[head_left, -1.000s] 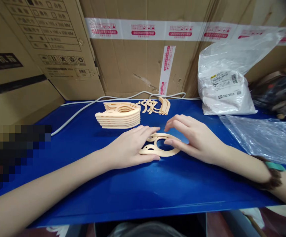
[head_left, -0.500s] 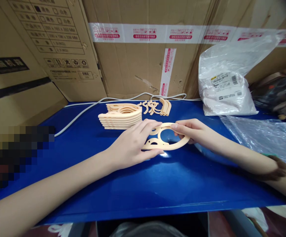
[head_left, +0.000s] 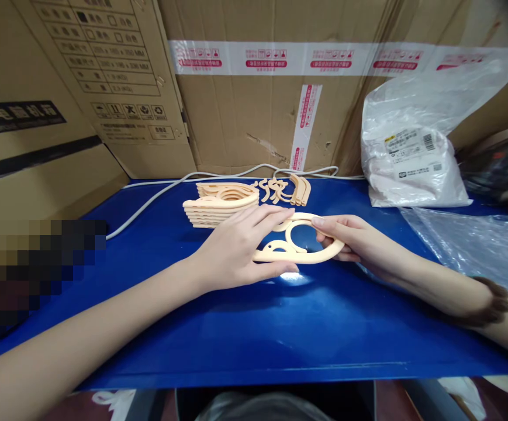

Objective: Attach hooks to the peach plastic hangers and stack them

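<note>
Both my hands hold a beige plastic piece (head_left: 321, 256) just above the blue table; it looks like a folding clothes hanger, with a round opening and curved parts inside its frame. My left hand (head_left: 231, 251) spans its left end, fingers over the far edge and thumb along the near edge. At the right end, my right hand (head_left: 345, 235) pinches the rim, thumb on top and fingers curled beneath. Behind my left hand rises a neat stack of similar beige pieces (head_left: 205, 213), partly covered by that hand.
Loose beige hooks (head_left: 275, 189) and curved arms (head_left: 300, 190) lie at the back. A white cable (head_left: 148, 207) runs behind them, along the cardboard boxes (head_left: 245, 128). A white plastic bag (head_left: 415, 169) stands back right, near clear plastic film (head_left: 477, 245). The blue table's (head_left: 254, 333) front edge is close.
The whole scene has shifted slightly right as the camera turned. My hands keep the same hold on the hanger, and my right fingers sit a little differently beneath the rim.
</note>
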`<state>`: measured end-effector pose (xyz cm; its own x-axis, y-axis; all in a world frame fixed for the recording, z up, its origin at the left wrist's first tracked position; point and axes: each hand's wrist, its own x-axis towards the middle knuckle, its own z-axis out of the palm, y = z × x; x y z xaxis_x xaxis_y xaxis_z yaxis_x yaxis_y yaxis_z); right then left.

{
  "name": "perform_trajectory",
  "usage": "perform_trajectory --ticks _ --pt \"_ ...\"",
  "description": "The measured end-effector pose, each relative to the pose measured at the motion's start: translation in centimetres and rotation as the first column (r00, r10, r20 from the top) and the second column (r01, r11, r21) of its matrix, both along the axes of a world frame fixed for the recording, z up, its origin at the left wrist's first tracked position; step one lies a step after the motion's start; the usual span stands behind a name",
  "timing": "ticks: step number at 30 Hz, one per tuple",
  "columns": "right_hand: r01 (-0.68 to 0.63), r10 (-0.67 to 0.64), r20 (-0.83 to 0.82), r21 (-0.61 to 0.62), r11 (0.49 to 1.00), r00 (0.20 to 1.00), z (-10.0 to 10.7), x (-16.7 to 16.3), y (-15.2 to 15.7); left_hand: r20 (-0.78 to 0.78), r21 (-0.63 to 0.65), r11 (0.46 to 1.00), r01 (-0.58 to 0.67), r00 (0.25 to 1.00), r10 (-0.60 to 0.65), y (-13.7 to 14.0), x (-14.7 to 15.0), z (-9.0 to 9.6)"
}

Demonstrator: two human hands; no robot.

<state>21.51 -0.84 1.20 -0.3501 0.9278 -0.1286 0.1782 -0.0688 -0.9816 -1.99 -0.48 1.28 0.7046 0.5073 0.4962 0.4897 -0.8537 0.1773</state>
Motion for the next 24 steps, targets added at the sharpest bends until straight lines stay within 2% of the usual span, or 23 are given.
perform_trajectory --ticks 5,12,19,24 --pt "0.019 -0.019 -0.017 0.018 1.000 1.000 0.0 -0.2 -0.2 -0.016 -0.011 1.000 -0.022 1.000 0.022 0.1 -0.2 0.2" --pt "0.028 -0.027 -0.026 0.054 0.998 0.999 0.3 0.0 -0.1 -0.055 -0.010 1.000 -0.028 0.998 0.027 0.6 -1.2 1.4" --pt "0.040 -0.036 -0.073 0.060 0.997 0.997 0.7 0.0 0.1 0.049 -0.040 0.998 -0.039 0.998 0.041 1.2 -1.6 2.0" --pt "-0.021 0.034 -0.182 0.071 0.997 0.983 0.7 0.2 0.9 0.120 -0.098 0.995 -0.031 0.992 0.043 1.7 -2.0 2.4"
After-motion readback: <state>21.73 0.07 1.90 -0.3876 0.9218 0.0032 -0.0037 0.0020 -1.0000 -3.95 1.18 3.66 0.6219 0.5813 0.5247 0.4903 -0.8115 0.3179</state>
